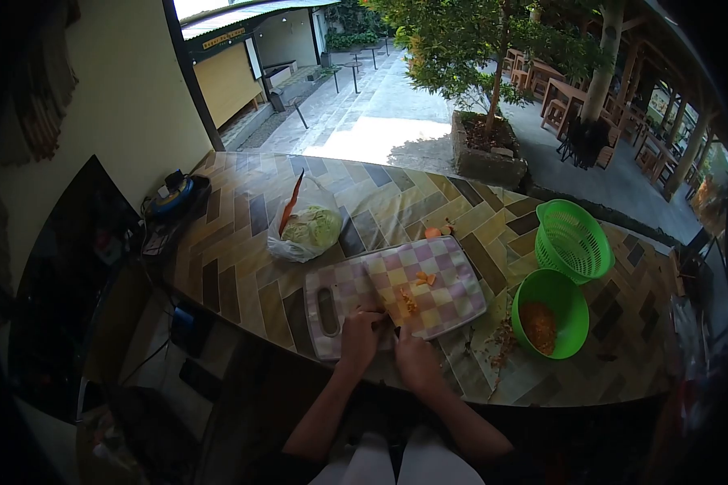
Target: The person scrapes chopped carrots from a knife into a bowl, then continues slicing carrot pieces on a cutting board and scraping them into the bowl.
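Observation:
A checkered pink-and-yellow cutting board [453, 311] lies on the table in front of me. Orange carrot pieces [408, 302] and a few larger chunks [425, 278] rest on it. At the board's near edge, my right hand [416, 361] is closed around the dark handle of a knife, whose blade is hard to make out. Just to its left, my left hand [362, 333] has its fingers curled together low over the board; whatever they pinch is hidden. The two hands are close together.
A green bowl [578, 311] with orange shreds stands at right, below a green strainer basket [552, 218]. A plastic bag [287, 248] holding cabbage and a carrot [293, 202] sits behind the board. Peelings [503, 339] litter the tiled table [251, 279]. Cables and a device [174, 194] lie left.

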Tool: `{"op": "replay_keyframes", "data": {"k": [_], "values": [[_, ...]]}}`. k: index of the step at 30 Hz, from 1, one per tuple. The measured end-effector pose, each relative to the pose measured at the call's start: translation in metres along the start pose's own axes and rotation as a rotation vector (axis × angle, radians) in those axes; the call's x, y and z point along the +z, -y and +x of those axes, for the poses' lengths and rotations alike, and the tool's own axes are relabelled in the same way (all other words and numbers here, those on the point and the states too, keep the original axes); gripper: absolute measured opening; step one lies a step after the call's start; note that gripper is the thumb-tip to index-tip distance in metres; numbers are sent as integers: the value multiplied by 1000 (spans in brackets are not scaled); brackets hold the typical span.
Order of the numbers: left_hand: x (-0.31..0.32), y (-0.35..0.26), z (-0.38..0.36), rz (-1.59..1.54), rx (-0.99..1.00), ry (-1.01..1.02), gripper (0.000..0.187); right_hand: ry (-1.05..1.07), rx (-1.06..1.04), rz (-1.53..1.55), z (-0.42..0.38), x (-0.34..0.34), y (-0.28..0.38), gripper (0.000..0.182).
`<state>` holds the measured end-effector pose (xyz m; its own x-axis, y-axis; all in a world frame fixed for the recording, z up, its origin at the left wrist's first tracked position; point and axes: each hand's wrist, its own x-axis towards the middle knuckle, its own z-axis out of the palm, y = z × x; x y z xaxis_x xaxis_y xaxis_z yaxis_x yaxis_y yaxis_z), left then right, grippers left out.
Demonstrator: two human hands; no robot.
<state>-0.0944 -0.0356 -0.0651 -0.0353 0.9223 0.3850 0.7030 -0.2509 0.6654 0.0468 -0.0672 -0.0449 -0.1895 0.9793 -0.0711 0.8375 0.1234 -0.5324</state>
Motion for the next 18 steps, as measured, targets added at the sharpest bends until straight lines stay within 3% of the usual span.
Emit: {"op": "replay_keyframes", "data": {"k": [18], "values": [[-1, -3, 1, -130, -132, 13, 22, 98, 15, 133, -18, -19, -10, 32]]}}
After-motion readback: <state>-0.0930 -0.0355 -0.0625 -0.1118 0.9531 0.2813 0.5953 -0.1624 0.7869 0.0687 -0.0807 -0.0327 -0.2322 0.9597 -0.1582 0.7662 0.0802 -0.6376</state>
